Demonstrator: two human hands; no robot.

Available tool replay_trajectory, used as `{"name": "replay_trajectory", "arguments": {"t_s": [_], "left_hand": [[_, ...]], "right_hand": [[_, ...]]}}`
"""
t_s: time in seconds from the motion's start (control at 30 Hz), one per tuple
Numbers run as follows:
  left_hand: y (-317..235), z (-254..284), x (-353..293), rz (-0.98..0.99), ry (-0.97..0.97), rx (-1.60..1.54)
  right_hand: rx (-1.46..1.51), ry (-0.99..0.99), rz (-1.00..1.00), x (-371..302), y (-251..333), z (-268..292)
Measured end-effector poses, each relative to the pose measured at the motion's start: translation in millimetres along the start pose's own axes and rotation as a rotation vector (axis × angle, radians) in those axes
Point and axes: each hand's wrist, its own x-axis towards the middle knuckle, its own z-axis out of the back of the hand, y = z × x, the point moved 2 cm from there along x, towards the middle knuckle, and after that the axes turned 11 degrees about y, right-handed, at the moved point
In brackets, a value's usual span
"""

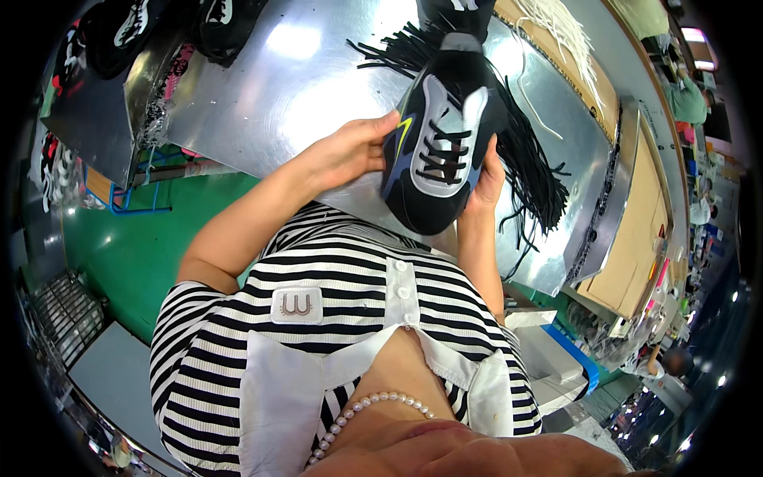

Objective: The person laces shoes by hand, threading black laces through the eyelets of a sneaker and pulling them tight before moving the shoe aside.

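A black sneaker [433, 208] with a grey lace panel and a yellow zigzag on its side is held above the metal table, toe toward me. Black lace crosses the lower part of its panel in several rows. My left hand [350, 155] grips its left side, thumb along the upper. Against the right side rests my right hand [486, 187], its fingers partly hidden by the shoe. Behind and to the right lies a bundle of black shoelaces [528, 163], fanned over the table. Past the heel sits another black shoe [457, 9], cut off by the frame.
The shiny metal table [246, 103] spans the space before me. White laces [566, 32] lie on cardboard at the far right. More black sneakers [131, 30] stand at the far left, above a green floor [119, 246]. Flattened cardboard [636, 230] is at the right.
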Motion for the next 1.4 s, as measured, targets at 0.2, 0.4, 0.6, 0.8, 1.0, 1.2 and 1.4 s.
{"name": "replay_trajectory", "arguments": {"t_s": [0.2,0.4,0.6,0.8,1.0,1.2,1.4], "left_hand": [[-8.6,-10.1,-4.1,-0.339,-0.047,-0.256],[2.5,-10.1,-14.7,-0.370,-0.032,-0.255],[-7.8,-10.2,-15.9,-0.195,-0.256,0.202],[-26.8,-53.9,-19.4,-0.765,-0.378,1.586],[-24.6,-66.2,7.6,-0.660,-0.374,1.629],[-13.5,-60.9,12.1,-0.641,-0.409,1.667],[-11.1,-56.3,15.2,-0.631,-0.341,1.625]], "right_hand": [[-0.351,0.099,0.278,-0.2,5.9,-18.7],[-0.485,0.013,0.372,-15.2,5.7,-24.1],[-0.539,-0.075,0.227,-13.6,-1.7,-38.5],[-0.580,-0.082,0.151,-11.7,-16.6,-26.2],[-0.523,-0.070,0.135,-12.6,-12.9,-19.9],[-0.547,-0.113,0.121,-16.8,-16.1,-16.1],[-0.576,-0.131,0.106,-15.6,-17.5,-17.4]]}}
